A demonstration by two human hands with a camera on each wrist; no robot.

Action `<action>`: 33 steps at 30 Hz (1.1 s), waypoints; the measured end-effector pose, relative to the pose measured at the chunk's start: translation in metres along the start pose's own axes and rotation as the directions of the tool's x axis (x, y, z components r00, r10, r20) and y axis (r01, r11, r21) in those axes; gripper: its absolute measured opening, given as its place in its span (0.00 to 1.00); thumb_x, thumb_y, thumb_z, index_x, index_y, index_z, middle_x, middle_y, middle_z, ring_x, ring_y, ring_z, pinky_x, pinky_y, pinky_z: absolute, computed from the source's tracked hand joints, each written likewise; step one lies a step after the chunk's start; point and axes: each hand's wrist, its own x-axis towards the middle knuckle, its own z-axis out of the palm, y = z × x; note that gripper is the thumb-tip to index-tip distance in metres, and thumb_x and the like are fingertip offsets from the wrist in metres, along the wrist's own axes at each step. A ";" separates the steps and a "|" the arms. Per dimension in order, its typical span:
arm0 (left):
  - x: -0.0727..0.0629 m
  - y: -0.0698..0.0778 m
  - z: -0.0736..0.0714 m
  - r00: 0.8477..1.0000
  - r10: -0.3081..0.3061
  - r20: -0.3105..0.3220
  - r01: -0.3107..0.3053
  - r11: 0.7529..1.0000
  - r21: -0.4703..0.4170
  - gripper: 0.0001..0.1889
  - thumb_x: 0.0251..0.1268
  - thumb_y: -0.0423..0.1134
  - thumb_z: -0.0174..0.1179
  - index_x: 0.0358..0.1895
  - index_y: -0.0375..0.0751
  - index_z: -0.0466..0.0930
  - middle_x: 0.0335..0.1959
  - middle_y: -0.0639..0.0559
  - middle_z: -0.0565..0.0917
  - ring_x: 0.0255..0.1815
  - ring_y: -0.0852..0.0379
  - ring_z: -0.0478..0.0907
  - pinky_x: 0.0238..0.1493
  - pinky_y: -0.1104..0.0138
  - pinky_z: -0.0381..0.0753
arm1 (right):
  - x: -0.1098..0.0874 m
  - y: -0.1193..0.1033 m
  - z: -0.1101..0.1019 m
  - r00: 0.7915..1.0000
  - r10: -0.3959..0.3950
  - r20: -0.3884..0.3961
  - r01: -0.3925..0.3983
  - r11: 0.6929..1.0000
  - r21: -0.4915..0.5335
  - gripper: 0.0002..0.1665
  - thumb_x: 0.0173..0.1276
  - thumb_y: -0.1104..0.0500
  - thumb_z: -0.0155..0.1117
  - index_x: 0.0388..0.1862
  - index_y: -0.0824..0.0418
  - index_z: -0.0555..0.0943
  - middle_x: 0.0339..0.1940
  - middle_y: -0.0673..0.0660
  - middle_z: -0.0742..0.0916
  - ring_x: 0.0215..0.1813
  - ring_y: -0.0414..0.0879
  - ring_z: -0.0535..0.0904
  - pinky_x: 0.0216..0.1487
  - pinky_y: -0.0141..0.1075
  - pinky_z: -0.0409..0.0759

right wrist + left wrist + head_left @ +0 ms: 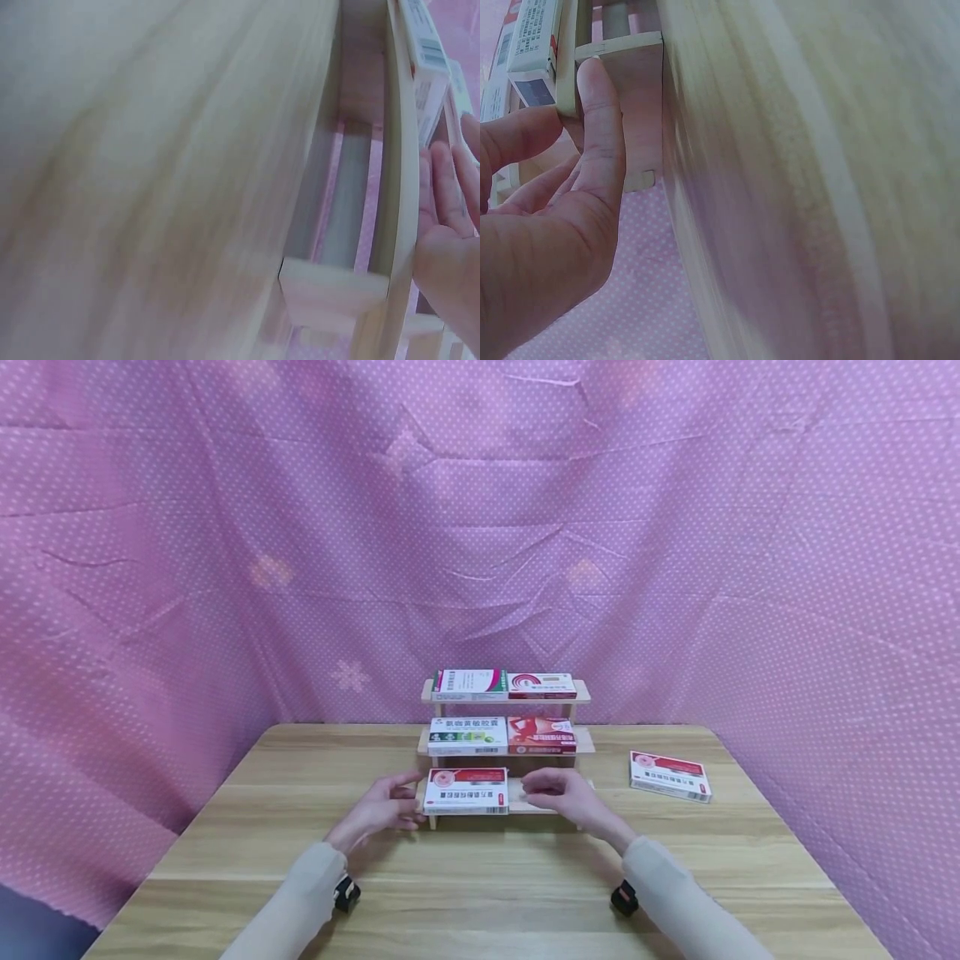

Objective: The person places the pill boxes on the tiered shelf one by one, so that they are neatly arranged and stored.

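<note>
A three-tier wooden shelf (587, 742) stands on the table, medicine boxes on every tier. My left hand (384, 807) is at the left end of the lowest tier. In the left wrist view its thumb and index finger pinch the edge of the shelf board (568, 82). A white-and-red medicine box (467, 791) lies flat on the left half of that tier. My right hand (566, 795) is over the tier's right half, holding nothing. In the right wrist view its fingers (446, 187) extend loosely close to the box's end; contact is unclear.
Another white-and-red box (669, 777) lies on the wooden table (480, 893), right of the shelf. The middle tier bears a white-green box (467, 736) and a red box (542, 736). Two boxes lie on the top tier. Pink dotted cloth (480, 568) hangs behind.
</note>
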 end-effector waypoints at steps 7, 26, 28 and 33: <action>0.000 0.001 -0.002 1.000 0.020 0.001 -0.020 1.000 -0.006 0.34 0.65 0.23 0.53 0.75 0.31 0.54 0.55 0.30 0.77 0.39 0.47 0.84 0.45 0.55 0.88 | -0.009 -0.002 -0.017 0.999 0.047 -0.003 -0.047 0.999 0.000 0.21 0.64 0.52 0.69 0.54 0.59 0.83 0.53 0.56 0.86 0.51 0.45 0.80 0.56 0.39 0.76; -0.003 0.002 -0.002 1.000 0.002 0.015 -0.001 0.999 -0.045 0.34 0.65 0.24 0.53 0.75 0.33 0.55 0.52 0.33 0.79 0.41 0.45 0.84 0.47 0.53 0.87 | -0.026 0.010 -0.075 0.998 0.015 0.054 -0.018 0.999 0.048 0.22 0.68 0.55 0.65 0.54 0.71 0.80 0.44 0.66 0.87 0.37 0.47 0.83 0.35 0.39 0.85; -0.003 0.001 -0.002 1.000 -0.001 0.013 0.002 0.999 -0.043 0.34 0.65 0.24 0.53 0.75 0.32 0.55 0.51 0.34 0.79 0.41 0.46 0.84 0.47 0.53 0.87 | -0.027 0.013 -0.081 0.999 0.020 0.027 -0.020 0.999 0.028 0.22 0.69 0.54 0.65 0.53 0.71 0.80 0.43 0.66 0.87 0.35 0.46 0.82 0.32 0.38 0.84; -0.002 0.002 -0.001 1.000 -0.004 0.007 0.004 0.999 -0.042 0.34 0.65 0.24 0.53 0.75 0.33 0.55 0.51 0.34 0.79 0.41 0.46 0.84 0.47 0.53 0.86 | -0.032 0.019 -0.095 0.998 0.038 -0.055 -0.038 0.999 0.001 0.21 0.69 0.53 0.65 0.51 0.68 0.82 0.41 0.65 0.87 0.34 0.50 0.81 0.29 0.36 0.82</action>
